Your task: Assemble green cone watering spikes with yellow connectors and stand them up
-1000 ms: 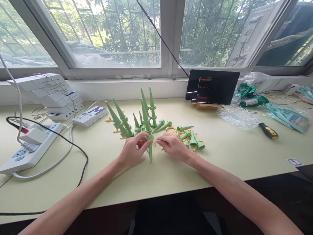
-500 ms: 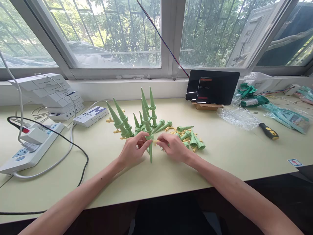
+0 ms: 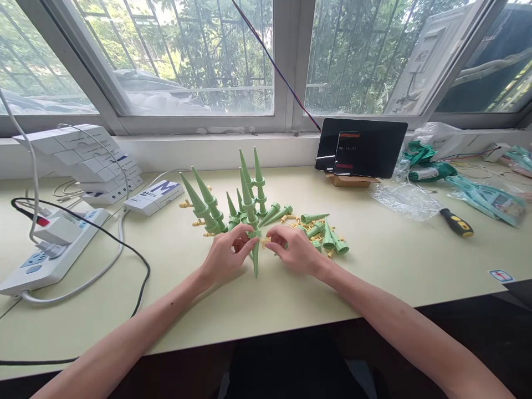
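My left hand pinches the collar of a green cone spike that points down toward me above the pale table. My right hand is closed on a small yellow fitting held against the side of that spike's collar. Just behind my hands stand several upright green spikes, some with yellow fittings at their base. To the right of my right hand lies a heap of loose green spikes and yellow fittings.
A white power strip with cables and stacked white boxes lie at the left, plus a small labelled box. A dark tablet leans at the back right. Further right are plastic bags, a screwdriver and green packets.
My right hand has shifted slightly left, bringing the yellow fitting closer against the spike's collar. The left hand and everything else stay in place.
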Demonstrator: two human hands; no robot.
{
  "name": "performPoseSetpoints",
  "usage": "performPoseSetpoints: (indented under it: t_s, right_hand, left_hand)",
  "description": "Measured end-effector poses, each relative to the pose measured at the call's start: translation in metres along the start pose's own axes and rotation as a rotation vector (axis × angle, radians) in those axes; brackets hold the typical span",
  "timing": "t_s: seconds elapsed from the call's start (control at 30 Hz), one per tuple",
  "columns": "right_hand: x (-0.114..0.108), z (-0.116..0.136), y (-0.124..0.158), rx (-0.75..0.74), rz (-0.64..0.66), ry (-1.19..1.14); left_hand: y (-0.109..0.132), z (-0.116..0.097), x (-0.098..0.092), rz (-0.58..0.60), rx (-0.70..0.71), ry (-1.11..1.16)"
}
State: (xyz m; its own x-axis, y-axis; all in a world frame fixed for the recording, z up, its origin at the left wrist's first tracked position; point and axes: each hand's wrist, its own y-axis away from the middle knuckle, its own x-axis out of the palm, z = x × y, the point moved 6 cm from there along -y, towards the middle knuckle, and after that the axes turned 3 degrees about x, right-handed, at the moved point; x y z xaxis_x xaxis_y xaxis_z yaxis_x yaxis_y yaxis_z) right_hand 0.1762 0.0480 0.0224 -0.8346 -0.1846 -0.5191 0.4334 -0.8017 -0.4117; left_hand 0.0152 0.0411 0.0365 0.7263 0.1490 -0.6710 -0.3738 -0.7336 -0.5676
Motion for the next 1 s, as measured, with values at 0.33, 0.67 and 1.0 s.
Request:
performPoseSetpoints:
  t_s: [0.33,0.67,1.0]
  right_hand:
    - [0.0005,0.0,-0.0004,0.031,0.046,0.039]
    - [0.0012,-0.0008,0.0008,0.007,0.036,0.02]
    - [0.0023,-0.0011,0.0001,0.005,0.062,0.064]
  left_hand:
    - [-0.0002,-0.0025,-0.001,-0.012,0.016,0.0]
    - [-0.0001,-0.002,-0.0007,-0.009,0.017,-0.012]
    - [0.0002,-0.0026,-0.0004,-0.008,0.023,-0.003]
